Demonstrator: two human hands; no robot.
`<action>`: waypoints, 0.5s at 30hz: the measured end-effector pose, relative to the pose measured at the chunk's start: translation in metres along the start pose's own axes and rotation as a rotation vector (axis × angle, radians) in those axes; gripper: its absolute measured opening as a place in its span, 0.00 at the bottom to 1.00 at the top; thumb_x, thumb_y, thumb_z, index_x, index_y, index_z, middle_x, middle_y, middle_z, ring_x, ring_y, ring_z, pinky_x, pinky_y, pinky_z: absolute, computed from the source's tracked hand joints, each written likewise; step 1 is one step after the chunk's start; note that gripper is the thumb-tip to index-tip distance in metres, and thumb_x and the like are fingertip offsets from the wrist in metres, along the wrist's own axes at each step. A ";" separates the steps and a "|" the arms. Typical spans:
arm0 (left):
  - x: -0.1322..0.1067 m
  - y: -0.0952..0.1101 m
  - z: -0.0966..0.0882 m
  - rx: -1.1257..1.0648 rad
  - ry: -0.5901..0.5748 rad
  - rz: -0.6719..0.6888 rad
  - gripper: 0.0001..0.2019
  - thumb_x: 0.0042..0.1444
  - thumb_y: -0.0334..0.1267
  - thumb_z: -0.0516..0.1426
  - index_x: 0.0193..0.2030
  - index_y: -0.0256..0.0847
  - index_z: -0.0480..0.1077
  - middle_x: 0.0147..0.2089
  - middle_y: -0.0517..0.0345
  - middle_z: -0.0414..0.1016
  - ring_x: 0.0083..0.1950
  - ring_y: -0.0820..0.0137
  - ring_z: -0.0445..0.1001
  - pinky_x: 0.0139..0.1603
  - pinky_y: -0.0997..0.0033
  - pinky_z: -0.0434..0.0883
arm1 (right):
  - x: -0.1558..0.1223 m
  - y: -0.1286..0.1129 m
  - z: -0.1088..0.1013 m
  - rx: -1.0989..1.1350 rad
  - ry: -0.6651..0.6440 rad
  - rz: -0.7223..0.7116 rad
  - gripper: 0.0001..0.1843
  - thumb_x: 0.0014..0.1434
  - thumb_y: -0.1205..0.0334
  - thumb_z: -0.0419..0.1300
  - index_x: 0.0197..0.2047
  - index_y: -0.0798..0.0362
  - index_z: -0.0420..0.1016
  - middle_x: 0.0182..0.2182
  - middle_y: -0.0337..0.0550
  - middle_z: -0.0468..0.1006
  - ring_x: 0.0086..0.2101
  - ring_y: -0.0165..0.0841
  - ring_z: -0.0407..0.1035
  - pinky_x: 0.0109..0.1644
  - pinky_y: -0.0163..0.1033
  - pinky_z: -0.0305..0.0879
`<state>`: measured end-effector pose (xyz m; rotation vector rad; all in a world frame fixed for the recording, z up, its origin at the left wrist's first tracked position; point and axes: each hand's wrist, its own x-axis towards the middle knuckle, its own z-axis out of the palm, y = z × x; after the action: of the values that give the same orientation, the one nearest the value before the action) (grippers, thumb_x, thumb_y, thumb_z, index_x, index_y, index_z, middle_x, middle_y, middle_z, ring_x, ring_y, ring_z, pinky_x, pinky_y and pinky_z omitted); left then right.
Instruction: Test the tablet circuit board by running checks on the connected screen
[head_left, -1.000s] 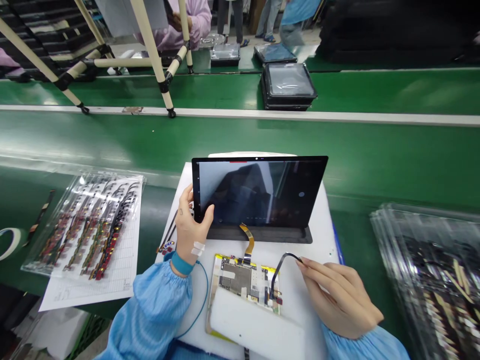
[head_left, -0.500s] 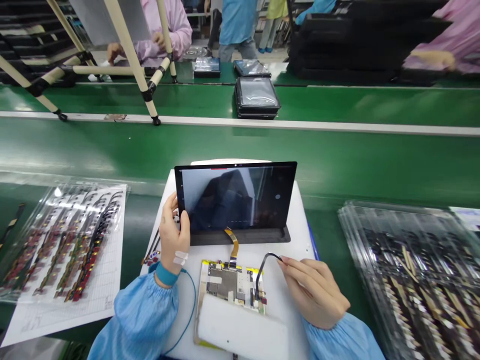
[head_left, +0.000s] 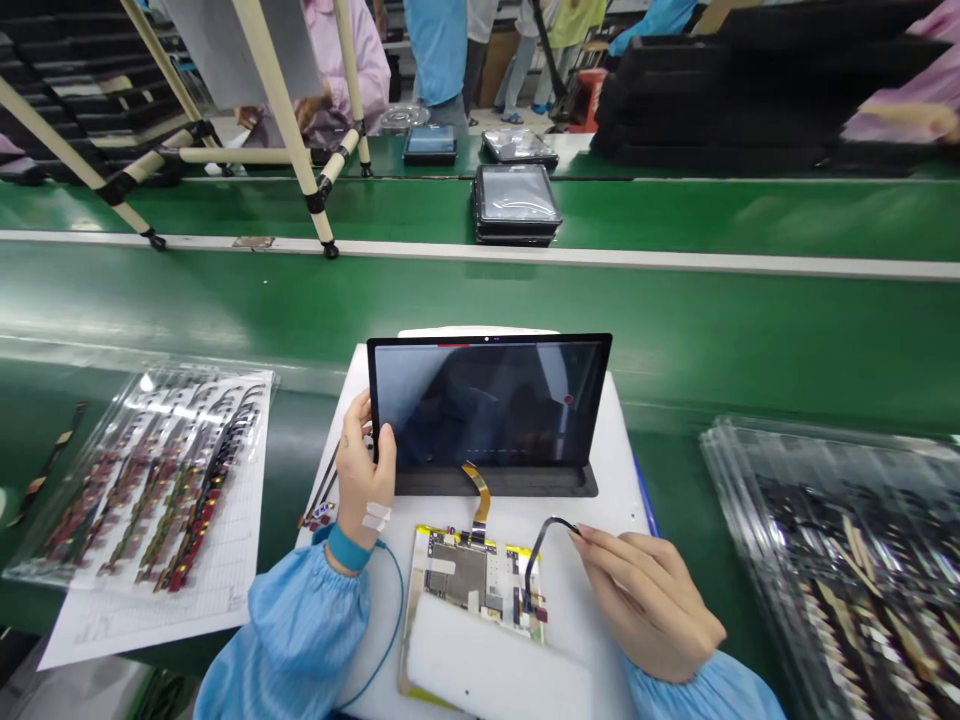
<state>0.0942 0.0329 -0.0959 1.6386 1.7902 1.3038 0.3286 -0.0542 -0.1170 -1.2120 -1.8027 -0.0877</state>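
A tablet screen (head_left: 491, 405) stands tilted back in a dark stand (head_left: 540, 482), showing a dim picture with a small red dot at the right. My left hand (head_left: 365, 475) grips its left edge, thumb in front and fingers behind. A gold flex cable (head_left: 481, 497) runs from the screen down to a circuit board (head_left: 457, 570). Between thumb and fingertips, my right hand (head_left: 649, 595) pinches the free end of a thin black cable (head_left: 537, 545), which arches down to the board's right side. A white block (head_left: 495, 655) covers the board's lower part.
At the left, a clear tray (head_left: 161, 480) of flex strips lies over a printed sheet (head_left: 82, 630). Stacked clear trays (head_left: 840, 560) of parts sit at right. Boxed screens (head_left: 516, 200) and a pipe frame (head_left: 289, 120) stand beyond. A blue wrist-strap cord (head_left: 397, 610) trails nearby.
The whole scene has shifted slightly right and down in view. A pale dot on the screen is now red, and its picture has changed. Both hands keep their holds.
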 end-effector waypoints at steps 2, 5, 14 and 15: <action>0.000 0.000 0.002 -0.001 -0.004 -0.006 0.19 0.57 0.36 0.51 0.56 0.39 0.59 0.51 0.45 0.71 0.52 0.63 0.71 0.52 0.62 0.68 | -0.001 0.000 0.000 0.003 0.003 -0.006 0.11 0.52 0.80 0.61 0.34 0.55 0.71 0.30 0.41 0.76 0.26 0.29 0.67 0.29 0.36 0.66; 0.001 0.001 0.005 0.018 0.009 -0.022 0.20 0.55 0.37 0.53 0.55 0.38 0.58 0.52 0.44 0.70 0.52 0.62 0.71 0.52 0.61 0.68 | -0.003 0.001 0.002 0.003 0.012 -0.002 0.10 0.53 0.80 0.61 0.33 0.56 0.71 0.29 0.42 0.76 0.27 0.30 0.67 0.30 0.36 0.65; -0.001 0.004 0.006 0.065 -0.016 -0.050 0.27 0.50 0.40 0.57 0.56 0.37 0.57 0.51 0.43 0.70 0.50 0.59 0.71 0.50 0.58 0.68 | 0.000 -0.001 0.003 -0.004 0.020 -0.005 0.08 0.54 0.78 0.61 0.33 0.56 0.71 0.28 0.41 0.76 0.27 0.29 0.67 0.30 0.35 0.65; -0.001 0.003 0.006 0.044 -0.023 -0.052 0.26 0.51 0.40 0.56 0.57 0.37 0.56 0.51 0.43 0.70 0.50 0.60 0.71 0.51 0.58 0.68 | 0.000 -0.001 0.003 -0.003 0.021 -0.004 0.09 0.53 0.79 0.61 0.33 0.56 0.71 0.28 0.42 0.76 0.27 0.29 0.67 0.30 0.35 0.64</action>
<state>0.1010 0.0335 -0.0964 1.6120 1.8476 1.2270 0.3257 -0.0529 -0.1181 -1.2056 -1.7872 -0.1044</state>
